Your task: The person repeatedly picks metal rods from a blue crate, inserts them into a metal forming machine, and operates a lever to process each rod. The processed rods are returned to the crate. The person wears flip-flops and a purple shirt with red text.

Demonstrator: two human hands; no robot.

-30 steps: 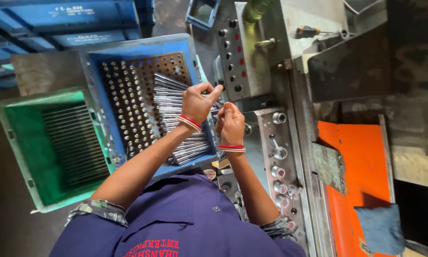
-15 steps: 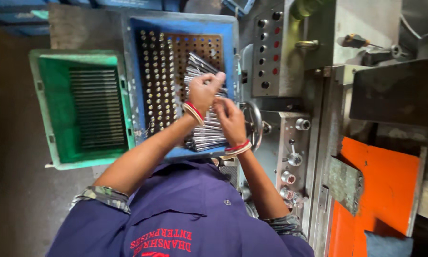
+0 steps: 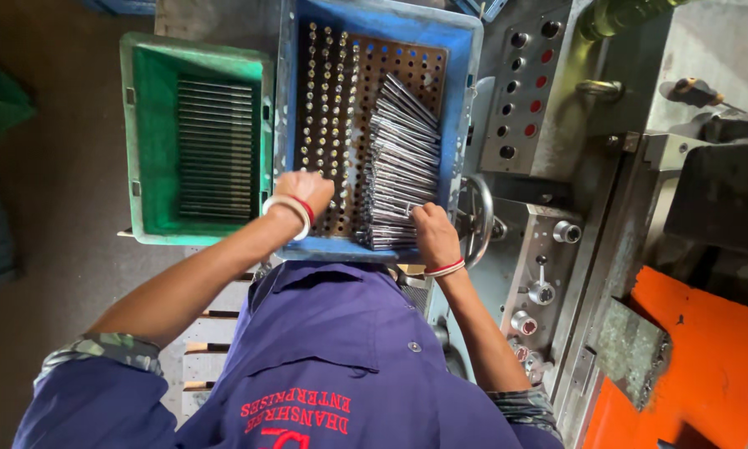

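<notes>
A blue crate (image 3: 465,100) holds a brown perforated plate (image 3: 407,62) with short metal pins standing in many of its holes. A pile of shiny metal rods (image 3: 403,158) lies across the plate's right half. My left hand (image 3: 303,195) is curled over the plate's near left part, fingers closed, apparently on a rod that the hand hides. My right hand (image 3: 432,233) rests on the near end of the rod pile, with its fingers curled around rods there. Both wrists wear bangles.
A green crate (image 3: 145,141) with a row of long rods stands left of the blue one. To the right are a grey machine panel with buttons (image 3: 524,91), a handwheel (image 3: 480,218) and an orange metal surface (image 3: 707,357). The floor at left is dark.
My hands were together above the rod pile. Now the left hand has moved left over the perforated plate and the right has dropped to the pile's near end. The view shifted left.
</notes>
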